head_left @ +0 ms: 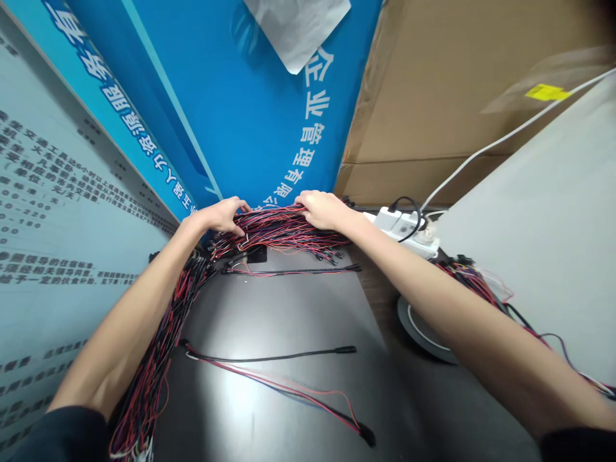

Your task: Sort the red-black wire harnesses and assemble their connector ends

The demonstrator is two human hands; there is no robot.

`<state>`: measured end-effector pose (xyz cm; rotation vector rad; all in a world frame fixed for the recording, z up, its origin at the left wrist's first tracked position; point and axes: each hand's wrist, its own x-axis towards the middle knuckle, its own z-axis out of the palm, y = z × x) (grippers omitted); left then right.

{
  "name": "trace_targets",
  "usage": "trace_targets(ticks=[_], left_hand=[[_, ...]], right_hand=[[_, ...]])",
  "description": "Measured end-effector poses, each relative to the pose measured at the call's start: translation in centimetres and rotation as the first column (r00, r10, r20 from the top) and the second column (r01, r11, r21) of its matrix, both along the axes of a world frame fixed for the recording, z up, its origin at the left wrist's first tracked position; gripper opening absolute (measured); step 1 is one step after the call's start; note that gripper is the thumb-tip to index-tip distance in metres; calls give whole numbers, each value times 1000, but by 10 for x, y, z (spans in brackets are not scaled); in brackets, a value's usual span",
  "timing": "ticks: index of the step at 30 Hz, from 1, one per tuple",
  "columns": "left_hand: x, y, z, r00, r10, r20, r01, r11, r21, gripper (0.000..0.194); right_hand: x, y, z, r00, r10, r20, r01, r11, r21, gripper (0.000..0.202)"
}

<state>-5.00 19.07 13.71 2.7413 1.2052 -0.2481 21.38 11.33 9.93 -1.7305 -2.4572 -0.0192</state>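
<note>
- Wire bundle [279, 226]: lies along the bench's [289, 305] far edge, long axis parallel to it; loose ends point toward the right edge.
- Left hand [226, 216]: thumb and fingers spread across the bundle; grip cannot be told.
- Right hand [323, 210]: curled over the top; closure cannot be told.
- Step, as judged: 2-handed gathering; any shift calls for even support.
</note>
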Motion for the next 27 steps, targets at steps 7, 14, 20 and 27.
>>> trace_targets(ticks=[7, 14, 20, 27], left_hand=[[5, -9, 27, 1000, 9, -29, -9, 1000, 12, 28], [22, -12, 12, 996, -67, 54, 69, 997, -28, 31], [25, -19, -34, 995, -101, -20, 102, 993, 52, 65], [32, -25, -45, 989, -18, -145, 45, 982, 186, 72]], right_hand=[[8, -1, 17, 999, -7, 36, 7, 1000, 16, 36], [32, 0, 36, 996, -60, 61, 66, 993, -99, 28], [39, 3, -6, 999, -24, -34, 20, 993, -116, 36], [45, 5, -24, 993, 5, -118, -18, 993, -113, 31]])
